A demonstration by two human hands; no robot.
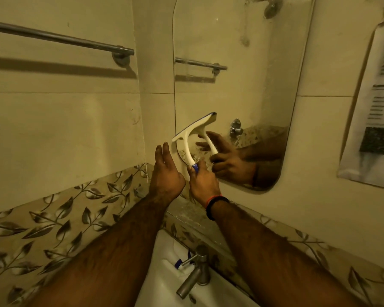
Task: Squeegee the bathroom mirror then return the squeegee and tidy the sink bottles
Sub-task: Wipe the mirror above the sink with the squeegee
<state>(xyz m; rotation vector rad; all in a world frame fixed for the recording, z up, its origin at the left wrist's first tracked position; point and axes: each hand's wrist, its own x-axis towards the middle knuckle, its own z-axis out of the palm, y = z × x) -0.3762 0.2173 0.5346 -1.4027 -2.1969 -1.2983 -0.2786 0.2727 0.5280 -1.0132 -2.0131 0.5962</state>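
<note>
- The right hand (203,179) grips the squeegee (192,138) by the blue foot of its white handle, fingers curled round it, just below the centre of the view.
- The squeegee's blade head points up toward 11 o'clock from that hand; its right end meets the left edge of the mirror (242,85) near the mirror's lower left corner, and whether the blade edge lies flat on the glass cannot be told.
- The left hand (165,173) is held up just beside the squeegee, at 9 o'clock of the handle, fingers straight and holding nothing; the fingertips are close under the blade's left end, and contact cannot be made out.
- The mirror fills the view from 12 to 3 o'clock; its glass is smeared and reflects both hands and the squeegee's handle.
- A dark band with an orange thread (215,204) circles the right wrist.
- At 6 o'clock, between the forearms, stands a metal tap (197,271) on the white sink (160,282); a white item with blue trim (178,263) lies on the sink just at 9 o'clock of the tap, too hidden to identify.
- A towel rail (60,38) runs along the tiled wall at 10 o'clock.
- A printed paper sheet (372,111) hangs on the wall at 3 o'clock, its text blurred.
</note>
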